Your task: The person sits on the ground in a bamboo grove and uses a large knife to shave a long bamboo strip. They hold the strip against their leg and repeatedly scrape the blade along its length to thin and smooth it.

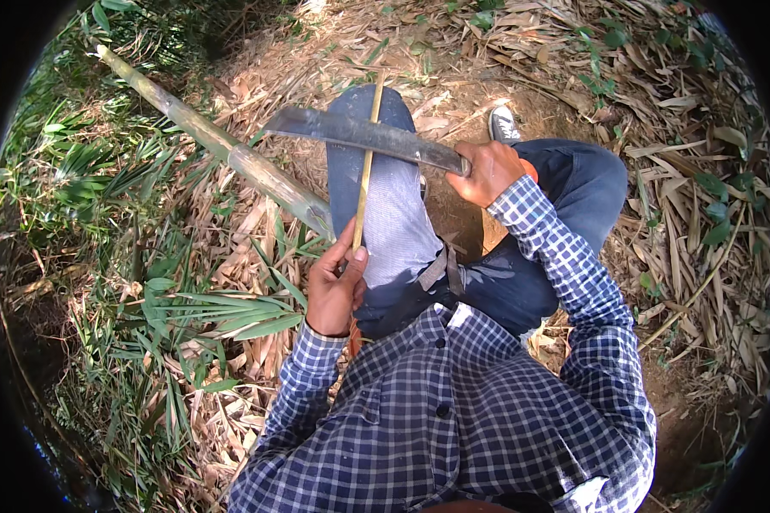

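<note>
We've got a thin bamboo strip, running from 12 o'clock down to near the centre, over the left leg. Left hand, towards 8 o'clock, pinches the strip's lower end between thumb and fingers. Right hand, 2 o'clock, fist wrapped round the handle end of a long dark machete; its blade points to between 10 and 11 o'clock and crosses the strip's upper part. We can't tell if edge touches strip. Under the strip, a pale grey cloth covers part of the thigh of the blue jeans. Thick bamboo pole slants in from 10 o'clock, near end beside the left leg. Sneaker between 1 and 2 o'clock. Green leaves at 8 o'clock; dry leaf litter out towards 2 and 3. We see checked sleeves on both arms.
</note>
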